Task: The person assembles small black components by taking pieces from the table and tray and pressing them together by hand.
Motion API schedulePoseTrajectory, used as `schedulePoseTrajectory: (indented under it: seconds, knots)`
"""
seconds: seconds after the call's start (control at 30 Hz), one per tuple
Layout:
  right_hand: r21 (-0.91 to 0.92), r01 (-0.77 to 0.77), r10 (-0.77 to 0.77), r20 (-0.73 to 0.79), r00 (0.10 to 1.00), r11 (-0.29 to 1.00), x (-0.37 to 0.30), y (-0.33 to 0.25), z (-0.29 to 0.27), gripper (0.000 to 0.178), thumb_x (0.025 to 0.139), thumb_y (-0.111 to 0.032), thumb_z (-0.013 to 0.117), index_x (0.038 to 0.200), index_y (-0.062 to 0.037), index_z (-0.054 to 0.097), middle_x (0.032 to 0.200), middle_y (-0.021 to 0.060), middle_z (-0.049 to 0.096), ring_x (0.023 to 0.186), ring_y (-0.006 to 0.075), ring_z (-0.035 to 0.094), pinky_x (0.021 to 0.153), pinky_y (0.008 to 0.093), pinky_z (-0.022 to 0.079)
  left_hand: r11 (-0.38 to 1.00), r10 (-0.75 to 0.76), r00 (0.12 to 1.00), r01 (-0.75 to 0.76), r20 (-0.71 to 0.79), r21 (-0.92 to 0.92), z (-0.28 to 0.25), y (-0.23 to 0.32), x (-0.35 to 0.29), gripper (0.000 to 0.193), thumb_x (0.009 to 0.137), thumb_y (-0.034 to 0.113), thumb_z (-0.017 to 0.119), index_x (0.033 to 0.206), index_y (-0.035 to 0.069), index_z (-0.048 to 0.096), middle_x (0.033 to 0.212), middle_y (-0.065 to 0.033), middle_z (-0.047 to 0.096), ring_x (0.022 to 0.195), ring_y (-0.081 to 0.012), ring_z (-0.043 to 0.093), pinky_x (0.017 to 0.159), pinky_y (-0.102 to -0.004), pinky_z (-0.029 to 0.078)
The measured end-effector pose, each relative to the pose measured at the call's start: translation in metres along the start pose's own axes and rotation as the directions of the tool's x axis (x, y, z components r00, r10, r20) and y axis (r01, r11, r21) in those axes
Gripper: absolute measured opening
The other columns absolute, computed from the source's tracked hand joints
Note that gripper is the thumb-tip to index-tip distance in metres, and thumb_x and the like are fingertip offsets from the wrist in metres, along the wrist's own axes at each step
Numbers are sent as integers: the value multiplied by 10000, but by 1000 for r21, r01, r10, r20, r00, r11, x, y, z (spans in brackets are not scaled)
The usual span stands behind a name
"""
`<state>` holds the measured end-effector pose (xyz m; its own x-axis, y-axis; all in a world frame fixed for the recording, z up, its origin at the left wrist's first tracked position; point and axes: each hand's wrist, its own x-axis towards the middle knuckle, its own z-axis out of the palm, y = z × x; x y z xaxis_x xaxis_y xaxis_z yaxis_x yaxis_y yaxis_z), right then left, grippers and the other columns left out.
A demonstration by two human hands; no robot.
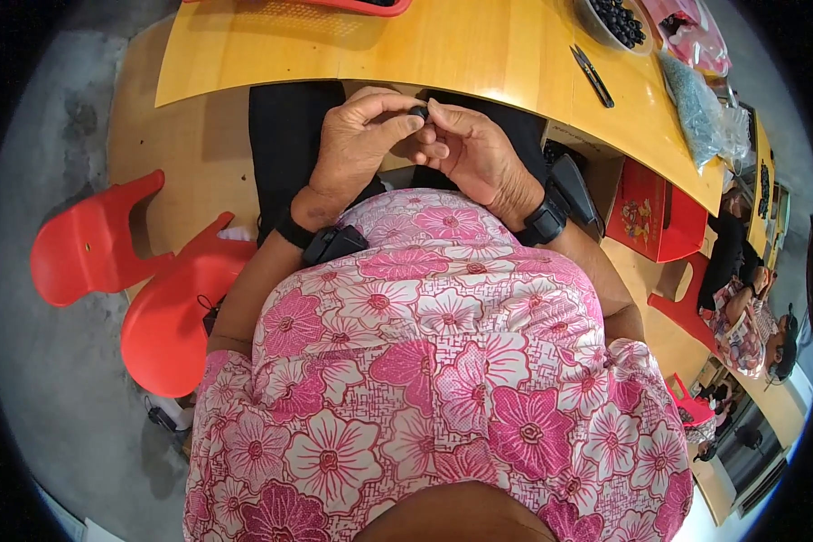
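Between my fingertips, just off the table's near edge, is a small round black piece point(418, 112); its exact kind is too small to make out. My left hand point(363, 135) pinches it from the left with thumb and forefinger. From the right, the thumb and curled fingers of my right hand point(479, 149) press against the same piece. Both hands are above my lap. On the yellow table point(479, 45) to the right lies a pair of black thread snips point(592, 76). A clear bowl point(641, 45) behind it holds many similar black pieces.
A red basket point(384, 8) sits at the table's far side. Clear bags of grey-green material point(693, 104) and a pink bag point(696, 36) lie at the right. Red chairs point(90, 239) stand on the left; a red box point(637, 212) is below the table. Other people sit far right.
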<state>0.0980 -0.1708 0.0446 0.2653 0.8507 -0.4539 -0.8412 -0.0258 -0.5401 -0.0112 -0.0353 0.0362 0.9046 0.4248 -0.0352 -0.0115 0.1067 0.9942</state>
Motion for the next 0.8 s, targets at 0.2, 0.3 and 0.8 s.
schedulePoseTrajectory:
  seconds: [0.2,0.3,0.8]
  knots:
    - [-83,19,-23,-39,999,996,-2,-2,4,226,915,-252,569,865,-35,610,697,-9,525,593,85,459,658,267,456,997,34,999,-34,-8,64,-1,1,-1,170,824,43,662,989,0,659,958,-23,584,883,-97,551,772,-221,449]
    - [-237,129,-146,-56,988,963,0,-1,0,157,890,-189,608,888,-33,625,719,-6,557,634,74,488,657,251,457,995,27,1000,-26,-4,97,-1,1,-1,162,825,38,658,982,-1,661,958,-20,580,870,-85,550,755,-213,446]
    - [-435,388,-463,-79,883,813,5,11,5,56,855,-62,631,871,-11,645,775,15,624,648,66,526,586,199,449,981,-136,990,130,-32,-146,5,-6,-3,169,832,63,658,974,-29,643,828,-11,633,749,-45,544,656,-177,441]
